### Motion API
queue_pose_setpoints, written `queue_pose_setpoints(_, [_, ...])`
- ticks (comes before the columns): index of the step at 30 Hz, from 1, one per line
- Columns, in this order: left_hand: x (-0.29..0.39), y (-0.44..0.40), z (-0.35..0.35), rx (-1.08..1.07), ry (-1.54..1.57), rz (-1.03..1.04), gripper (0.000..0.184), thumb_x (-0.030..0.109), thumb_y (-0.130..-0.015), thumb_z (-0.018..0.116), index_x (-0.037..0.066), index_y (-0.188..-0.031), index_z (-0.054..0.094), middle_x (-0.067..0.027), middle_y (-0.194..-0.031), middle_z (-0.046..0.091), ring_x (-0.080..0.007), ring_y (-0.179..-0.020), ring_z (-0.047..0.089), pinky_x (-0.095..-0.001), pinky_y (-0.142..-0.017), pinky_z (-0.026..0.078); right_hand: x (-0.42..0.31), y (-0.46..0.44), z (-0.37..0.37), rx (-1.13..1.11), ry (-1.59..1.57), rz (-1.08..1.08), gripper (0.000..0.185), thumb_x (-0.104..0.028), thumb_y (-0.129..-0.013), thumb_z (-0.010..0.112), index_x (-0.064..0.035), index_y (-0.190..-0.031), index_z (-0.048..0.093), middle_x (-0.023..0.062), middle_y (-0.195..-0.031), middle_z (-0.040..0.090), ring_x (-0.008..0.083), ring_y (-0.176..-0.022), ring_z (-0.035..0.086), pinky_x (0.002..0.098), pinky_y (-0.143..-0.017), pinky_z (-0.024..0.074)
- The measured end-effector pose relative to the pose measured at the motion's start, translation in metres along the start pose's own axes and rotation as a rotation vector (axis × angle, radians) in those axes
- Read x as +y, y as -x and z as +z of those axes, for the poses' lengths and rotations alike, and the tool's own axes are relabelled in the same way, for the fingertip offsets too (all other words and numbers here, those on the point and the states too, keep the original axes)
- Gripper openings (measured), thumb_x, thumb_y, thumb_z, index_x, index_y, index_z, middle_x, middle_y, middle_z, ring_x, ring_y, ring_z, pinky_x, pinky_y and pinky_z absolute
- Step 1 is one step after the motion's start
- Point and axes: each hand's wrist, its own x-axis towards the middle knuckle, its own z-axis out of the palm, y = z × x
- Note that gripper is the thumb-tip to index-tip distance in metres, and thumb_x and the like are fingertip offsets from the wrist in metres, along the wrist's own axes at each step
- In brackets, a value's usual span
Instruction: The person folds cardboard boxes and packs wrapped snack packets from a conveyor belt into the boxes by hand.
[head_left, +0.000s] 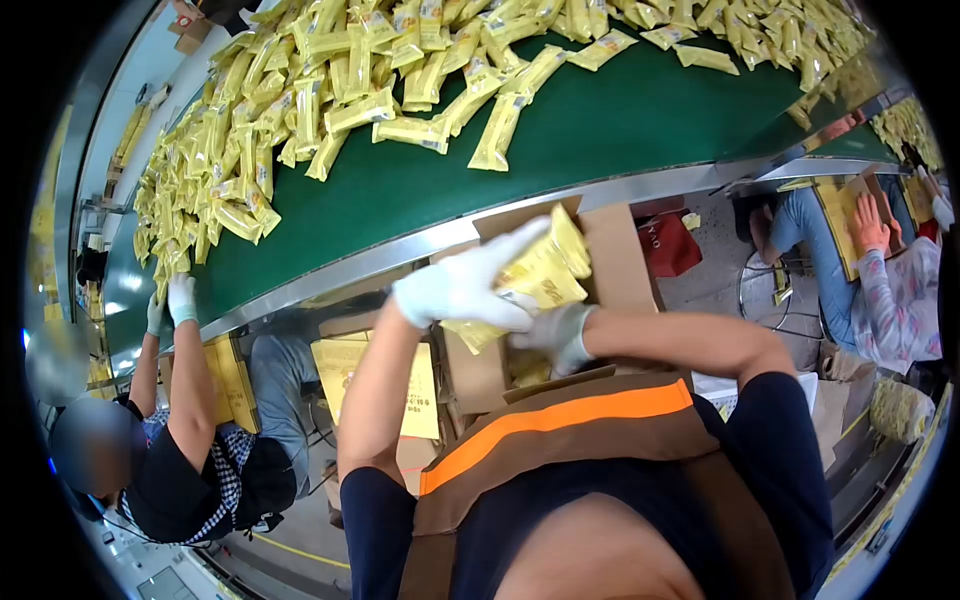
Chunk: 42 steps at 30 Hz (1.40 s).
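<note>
My left hand (pixel 470 282), in a white glove, is closed around several yellow wrapped packets (pixel 545 272) above an open cardboard box (pixel 478 372). The packets stick out past the fingers on both sides. Just below, my right hand (pixel 553 336), in a greyish glove, is blurred by motion and close against the lower edge of the bundle. Its fingers are partly hidden, so I cannot make out whether it grips anything. More yellow wrapping shows inside the box, under my right hand.
A green conveyor belt (pixel 400 190) with a metal edge carries a big heap of yellow packets (pixel 330 85). On the left, a co-worker's gloved hands (pixel 181 298) reach to the heap. A yellow printed carton (pixel 385 385) stands beside my box. At right, another person's hand (pixel 872 225) touches a box.
</note>
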Motion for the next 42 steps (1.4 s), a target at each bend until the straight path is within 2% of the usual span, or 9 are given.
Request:
queue_pose_setpoints(9, [-0.033,-0.083,0.092,0.084,-1.136,-0.242,0.09,0.041,-0.066,0.077,0.026,-0.146,0.041,-0.0196,-0.126,0.053,-0.0322,-0.113,0.054,-0.043,-0.089,0.044,-0.022,0.017,0.04,0.075,0.197,0.121,0.071,-0.038,-0.081,0.065,-0.0236,-0.147,0.043,0.0178,-0.133,0.052,0.0361,-0.122,0.053,0.0481,-0.085,0.0476])
queue_pose_setpoints(16, [-0.064,-0.104,0.119,-0.018,-1.208,-0.413,0.086,0.038,-0.079,0.067,0.027,-0.155,0.026,-0.0173,-0.138,0.046,-0.0314,-0.118,0.049,-0.0479,-0.093,0.04,-0.018,0.036,0.002,-0.063,0.04,-0.046,0.03,-0.026,-0.078,0.067,-0.0138,-0.105,0.068,0.0121,-0.117,0.064,0.0252,-0.116,0.059,0.0433,-0.085,0.0529])
queue_pose_setpoints(19, [-0.051,-0.094,0.127,0.139,-1.273,-0.308,0.055,0.028,-0.09,0.055,0.025,-0.143,0.044,-0.0147,-0.134,0.051,-0.0349,-0.122,0.05,-0.0516,-0.092,0.044,0.013,-0.039,0.112,0.541,-0.33,0.027,0.035,-0.026,-0.093,0.051,-0.0105,-0.122,0.063,0.0186,-0.126,0.062,0.0357,-0.118,0.057,0.0406,-0.101,0.0438])
queue_pose_setpoints(23, [-0.056,-0.082,0.106,-0.004,-0.763,-0.374,0.026,0.028,-0.098,0.047,0.019,-0.115,0.065,-0.0125,-0.117,0.067,-0.0294,-0.098,0.069,-0.045,-0.076,0.055,0.005,0.029,-0.005,-0.229,-0.227,-0.204,0.038,-0.027,-0.093,0.052,-0.0066,-0.124,0.058,0.0167,-0.123,0.064,0.0333,-0.114,0.06,0.0421,-0.096,0.046])
queue_pose_setpoints(27, [-0.038,-0.074,0.075,-0.162,-0.573,-0.152,0.039,0.016,-0.093,0.052,0.019,-0.131,0.056,-0.0168,-0.115,0.065,-0.0318,-0.099,0.066,-0.0411,-0.083,0.053,0.053,0.044,-0.112,0.338,-0.915,-0.559,0.027,-0.02,-0.088,0.069,-0.0047,-0.109,0.066,0.0081,-0.102,0.067,0.0163,-0.095,0.062,0.0327,-0.088,0.0498])
queue_pose_setpoints(30, [0.002,-0.054,0.024,0.183,-0.612,0.275,0.047,0.015,-0.088,0.058,0.02,-0.135,0.054,-0.0105,-0.094,0.067,-0.0323,-0.082,0.065,-0.0401,-0.071,0.054,0.142,0.026,-0.206,1.112,-0.41,-0.181,0.031,-0.028,-0.09,0.064,-0.0041,-0.109,0.068,0.0101,-0.107,0.068,0.0219,-0.098,0.064,0.0336,-0.09,0.0497])
queue_pose_setpoints(33, [0.01,-0.08,-0.046,0.901,-0.486,0.333,0.038,0.011,-0.084,0.066,0.008,-0.121,0.062,-0.0132,-0.098,0.067,-0.0341,-0.086,0.064,-0.0408,-0.077,0.053,0.208,-0.024,-0.284,0.881,-0.06,0.127,0.054,-0.055,-0.086,0.053,-0.0182,-0.124,0.065,0.0143,-0.129,0.061,0.031,-0.117,0.059,0.0384,-0.1,0.0458])
queue_pose_setpoints(38, [-0.077,-0.149,-0.065,0.979,-0.941,0.107,0.052,0.023,-0.083,0.066,0.009,-0.131,0.053,-0.0136,-0.114,0.061,-0.0324,-0.101,0.058,-0.0403,-0.087,0.049,0.192,-0.098,-0.278,0.754,0.228,0.47,0.075,-0.072,-0.078,0.055,-0.0275,-0.138,0.054,0.0215,-0.155,0.028,0.0411,-0.145,0.022,0.0669,-0.111,0.0178])
queue_pose_setpoints(42, [-0.076,-0.088,-0.051,0.758,-0.865,0.286,0.054,0.002,-0.077,0.06,0.008,-0.131,0.055,-0.0113,-0.105,0.062,-0.0321,-0.094,0.059,-0.041,-0.087,0.047,0.209,-0.053,-0.228,0.749,0.357,0.272,0.064,-0.062,-0.077,0.063,-0.0224,-0.128,0.06,0.0106,-0.13,0.056,0.0302,-0.131,0.043,0.0581,-0.104,0.0319])
